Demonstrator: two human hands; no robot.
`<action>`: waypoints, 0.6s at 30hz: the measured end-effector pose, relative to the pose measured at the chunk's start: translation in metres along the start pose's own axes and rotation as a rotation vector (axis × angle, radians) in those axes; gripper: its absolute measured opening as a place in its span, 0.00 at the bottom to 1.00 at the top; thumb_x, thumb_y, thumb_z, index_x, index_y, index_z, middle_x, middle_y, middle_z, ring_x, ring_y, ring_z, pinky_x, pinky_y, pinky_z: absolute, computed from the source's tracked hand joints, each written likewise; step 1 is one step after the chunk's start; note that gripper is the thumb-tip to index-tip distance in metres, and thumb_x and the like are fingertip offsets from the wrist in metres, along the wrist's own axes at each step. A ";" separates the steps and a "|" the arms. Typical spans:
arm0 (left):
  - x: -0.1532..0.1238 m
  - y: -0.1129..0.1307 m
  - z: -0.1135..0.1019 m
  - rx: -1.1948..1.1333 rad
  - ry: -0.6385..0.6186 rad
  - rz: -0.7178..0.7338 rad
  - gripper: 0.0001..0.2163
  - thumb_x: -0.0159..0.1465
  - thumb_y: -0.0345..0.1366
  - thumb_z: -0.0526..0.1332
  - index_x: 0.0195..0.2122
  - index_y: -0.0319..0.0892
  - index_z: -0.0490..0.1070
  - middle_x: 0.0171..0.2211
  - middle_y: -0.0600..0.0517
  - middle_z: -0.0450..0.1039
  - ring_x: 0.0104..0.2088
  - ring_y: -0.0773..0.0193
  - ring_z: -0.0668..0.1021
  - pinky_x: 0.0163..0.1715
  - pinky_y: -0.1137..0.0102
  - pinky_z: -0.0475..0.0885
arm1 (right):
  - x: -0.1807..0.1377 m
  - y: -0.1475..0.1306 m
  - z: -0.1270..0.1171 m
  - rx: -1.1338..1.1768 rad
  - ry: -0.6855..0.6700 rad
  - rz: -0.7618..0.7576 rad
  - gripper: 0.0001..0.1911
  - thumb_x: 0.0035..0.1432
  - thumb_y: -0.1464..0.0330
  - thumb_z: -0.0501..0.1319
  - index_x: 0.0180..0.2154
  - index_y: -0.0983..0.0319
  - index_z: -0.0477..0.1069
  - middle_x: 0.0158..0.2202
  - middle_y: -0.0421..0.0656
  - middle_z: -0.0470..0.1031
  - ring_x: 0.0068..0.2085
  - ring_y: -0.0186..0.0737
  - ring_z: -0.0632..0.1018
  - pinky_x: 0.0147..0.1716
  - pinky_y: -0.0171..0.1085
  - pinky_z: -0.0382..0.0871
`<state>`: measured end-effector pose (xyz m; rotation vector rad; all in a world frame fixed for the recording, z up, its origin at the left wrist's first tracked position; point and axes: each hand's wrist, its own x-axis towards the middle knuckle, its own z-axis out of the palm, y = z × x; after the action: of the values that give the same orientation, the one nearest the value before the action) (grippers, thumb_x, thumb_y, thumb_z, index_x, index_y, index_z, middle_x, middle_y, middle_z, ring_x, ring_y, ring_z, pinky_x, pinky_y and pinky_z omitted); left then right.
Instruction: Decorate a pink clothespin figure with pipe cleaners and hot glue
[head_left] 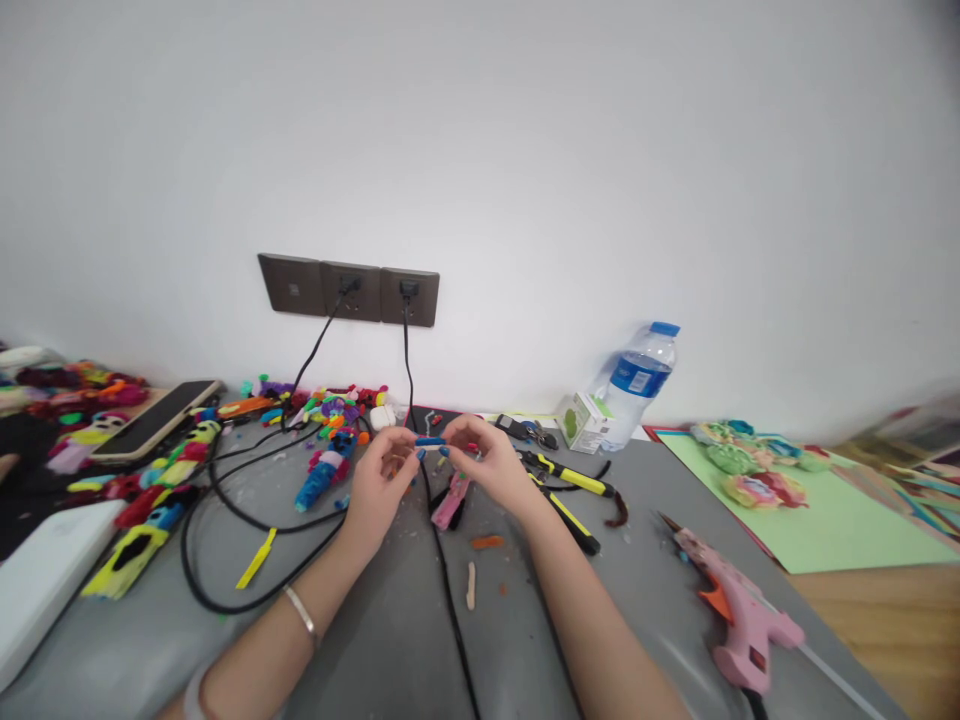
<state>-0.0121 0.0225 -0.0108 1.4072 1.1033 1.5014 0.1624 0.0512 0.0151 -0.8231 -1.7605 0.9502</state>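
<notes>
One slim blue strip [430, 441] spans the gap between two hands, its ends pinched between thumb and fingers of the left hand [380, 480] and right hand [491, 463]. Rightward are two yellow-and-black tool handles [574, 520], one small carton [585, 422] and one capped plastic bottle [641, 385], their contents unclear, then one pink glue gun [739, 610].

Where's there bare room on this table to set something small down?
Gray tabletop shows between the right forearm, yellow-handled pliers and pink glue gun. Another patch lies between the left forearm and the black cord. It's crowded at left with fuzzy figures, a phone and looped cable, and near the wall by keys and bottle.
</notes>
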 end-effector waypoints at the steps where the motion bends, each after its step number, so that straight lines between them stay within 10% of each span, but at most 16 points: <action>1: 0.000 0.000 0.000 0.004 -0.004 0.002 0.08 0.59 0.38 0.63 0.38 0.43 0.69 0.32 0.52 0.72 0.32 0.62 0.76 0.31 0.71 0.72 | 0.000 0.000 0.000 0.000 0.001 0.002 0.03 0.55 0.70 0.60 0.35 0.61 0.70 0.31 0.40 0.72 0.31 0.35 0.73 0.33 0.35 0.67; 18: 0.000 -0.003 -0.001 0.017 0.006 0.010 0.08 0.56 0.35 0.64 0.36 0.43 0.69 0.31 0.53 0.72 0.30 0.64 0.76 0.31 0.71 0.72 | 0.001 0.002 0.000 0.014 0.017 0.011 0.04 0.55 0.69 0.60 0.35 0.60 0.70 0.31 0.40 0.73 0.31 0.36 0.73 0.33 0.36 0.67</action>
<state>-0.0133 0.0237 -0.0134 1.4223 1.1169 1.5073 0.1622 0.0528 0.0141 -0.8305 -1.7344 0.9587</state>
